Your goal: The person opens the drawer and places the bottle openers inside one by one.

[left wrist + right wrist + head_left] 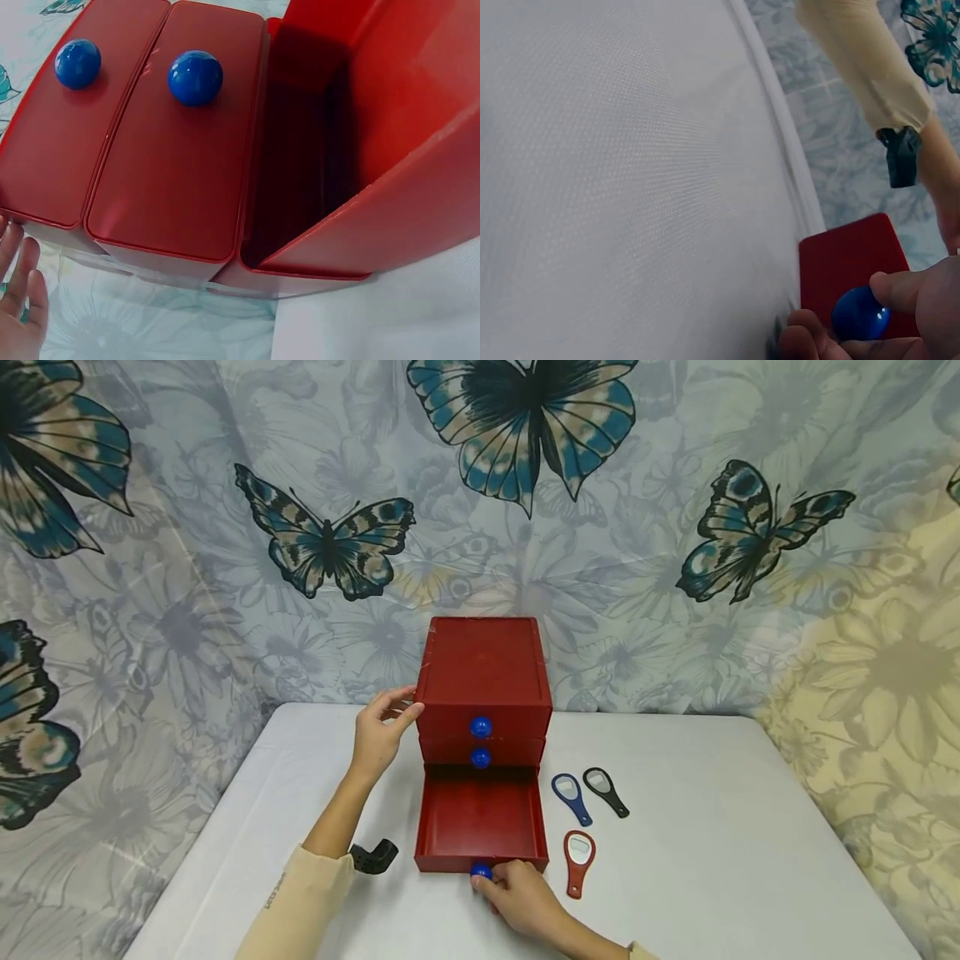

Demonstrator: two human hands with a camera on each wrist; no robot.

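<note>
A red drawer unit point(483, 660) with blue round knobs stands on the table. Its bottom drawer point(480, 828) is pulled out, and only bare red floor shows inside. My right hand point(525, 902) pinches that drawer's blue knob point(860, 313) between thumb and fingers. At the unit's upper left side, my left hand point(377, 735) touches the edge with extended fingers; part of this hand point(19, 307) shows in the left wrist view. The upper two drawers, with an upper knob point(481, 727) and a middle knob point(481, 758), are closed.
Right of the drawers lie three small magnifying glasses: a blue one point(581, 814), a black one point(617, 805) and a red one point(576, 881). A white cloth covers the table point(712, 860). Behind it hangs a butterfly-print curtain point(600, 635). A black device point(375, 857) sits at my left wrist.
</note>
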